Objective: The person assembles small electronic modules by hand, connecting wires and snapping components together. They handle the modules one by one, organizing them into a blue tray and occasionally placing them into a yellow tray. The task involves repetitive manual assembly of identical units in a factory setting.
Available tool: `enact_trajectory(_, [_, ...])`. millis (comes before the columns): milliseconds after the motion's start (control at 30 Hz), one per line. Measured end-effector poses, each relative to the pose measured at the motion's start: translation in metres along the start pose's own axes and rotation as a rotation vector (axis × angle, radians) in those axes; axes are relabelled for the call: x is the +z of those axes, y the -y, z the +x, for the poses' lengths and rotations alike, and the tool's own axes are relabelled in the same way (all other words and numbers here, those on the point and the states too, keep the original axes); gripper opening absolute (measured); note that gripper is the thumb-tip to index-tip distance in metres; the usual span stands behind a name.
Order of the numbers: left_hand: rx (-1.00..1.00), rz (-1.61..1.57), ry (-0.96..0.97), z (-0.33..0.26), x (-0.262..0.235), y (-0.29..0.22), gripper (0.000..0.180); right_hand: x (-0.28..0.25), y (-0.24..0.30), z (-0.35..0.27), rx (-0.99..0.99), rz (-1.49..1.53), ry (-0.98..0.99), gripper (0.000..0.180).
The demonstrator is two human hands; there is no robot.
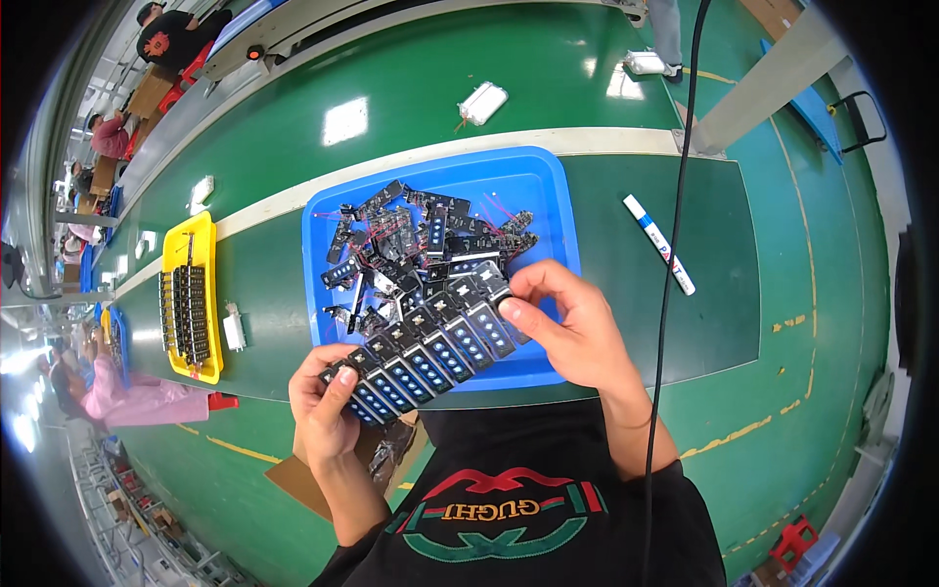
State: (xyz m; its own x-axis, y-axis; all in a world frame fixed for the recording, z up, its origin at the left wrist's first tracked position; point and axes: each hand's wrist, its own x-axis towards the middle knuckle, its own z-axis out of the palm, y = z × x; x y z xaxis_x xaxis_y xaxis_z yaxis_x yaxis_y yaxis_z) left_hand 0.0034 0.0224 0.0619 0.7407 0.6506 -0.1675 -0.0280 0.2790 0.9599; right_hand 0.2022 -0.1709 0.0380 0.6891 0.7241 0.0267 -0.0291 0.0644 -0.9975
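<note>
Both hands stretch a panel of black circuit boards (pixel 427 360), joined side by side with rows of small pale round parts, over the near edge of a blue tray (pixel 566 210). My left hand (pixel 325 403) pinches its lower left end between thumb and fingers. At the upper right end, my right hand (pixel 575 333) grips with the thumb on top; some fingertips are hidden beneath. The panel is tilted, its right end farther from me. Behind it in the tray lies a jumbled pile of loose black circuit boards (pixel 393 233) with thin red wires.
A yellow tray (pixel 209 245) with stacked board panels stands to the left. A blue-and-white marker (pixel 658 245) lies right. A black cable (pixel 675 210) hangs down at the right. White packets (pixel 482 103) sit on the green conveyor (pixel 411 98). A pink-clothed person (pixel 142 396) is at far left.
</note>
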Motion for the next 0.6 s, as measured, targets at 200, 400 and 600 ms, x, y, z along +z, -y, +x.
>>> enact_trajectory(200, [0.261,0.17,0.016,-0.001,0.024,0.012,0.036,-0.042,-0.003,-0.02,0.041,0.394,-0.185,0.013])
enact_trajectory(400, [0.763,1.334,0.317,0.007,0.07,0.032,0.033,-0.062,-0.011,-0.032,0.017,0.675,-0.567,0.02])
enact_trajectory(600, [0.684,1.593,0.625,0.024,0.091,0.045,0.045,-0.046,-0.01,-0.021,-0.018,0.933,-0.579,0.022])
